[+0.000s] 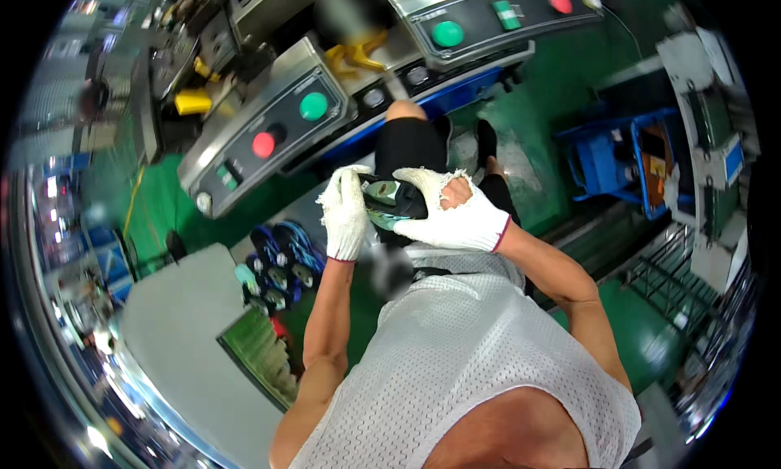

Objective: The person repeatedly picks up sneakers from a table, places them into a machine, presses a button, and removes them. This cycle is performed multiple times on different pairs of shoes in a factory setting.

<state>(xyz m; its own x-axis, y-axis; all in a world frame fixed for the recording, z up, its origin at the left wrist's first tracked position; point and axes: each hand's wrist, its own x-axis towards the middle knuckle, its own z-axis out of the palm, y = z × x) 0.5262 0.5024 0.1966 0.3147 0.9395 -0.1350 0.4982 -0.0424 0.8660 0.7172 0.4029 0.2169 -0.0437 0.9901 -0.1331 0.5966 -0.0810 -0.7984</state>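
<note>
Between my two hands, in front of my waist, is a dark shoe (384, 199) with a pale green inside and a light blue-green lower edge. My left hand (343, 213), in a white knitted glove, closes on its left end. From the right, my right hand (460, 214) grips the other end, thumb and fingers on either side. Its white glove is torn, with frayed edges and skin showing through. Parts of the shoe are covered by the gloves.
Ahead stands a machine with two sloped control panels (277, 131) bearing green and red buttons. Several dark blue shoes (285, 261) lie at my left beside a grey tabletop (187, 322). A blue cart (606, 156) and a metal rack (675, 298) stand to the right.
</note>
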